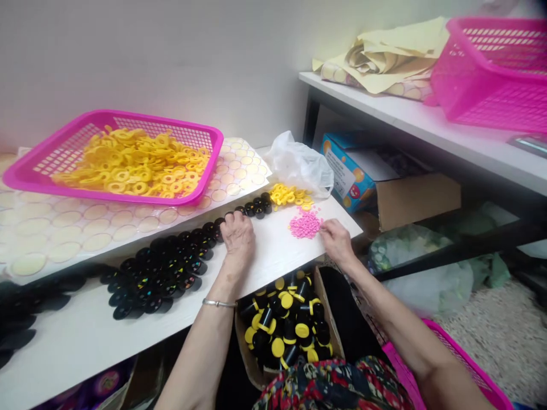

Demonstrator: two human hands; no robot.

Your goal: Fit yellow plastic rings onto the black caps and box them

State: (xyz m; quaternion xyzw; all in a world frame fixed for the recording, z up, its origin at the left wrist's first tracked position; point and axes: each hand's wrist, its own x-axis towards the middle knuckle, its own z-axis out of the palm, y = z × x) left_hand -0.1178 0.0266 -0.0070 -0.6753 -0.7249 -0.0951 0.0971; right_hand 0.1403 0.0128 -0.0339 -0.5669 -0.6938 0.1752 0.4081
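Observation:
My left hand [238,233] is curled, knuckles up, at the row of small black cups [162,267] on the white table. Its fingertips are against the row, and whatever they grip is hidden. Some cups show bright coloured bits inside. At the right edge of a pile of tiny pink pieces [305,222], my right hand [338,241] is closed in a pinch; anything in it is too small to make out. Just behind the pink pile lies a small heap of yellow ring-shaped pieces [288,195].
A pink basket [209,171] of yellow rings stands at the back left. Below the table edge, a cardboard box [335,319] holds black containers with yellow caps. A clear plastic bag [299,165] lies behind the heaps. To the right are a shelf [410,122] and another pink basket [491,102].

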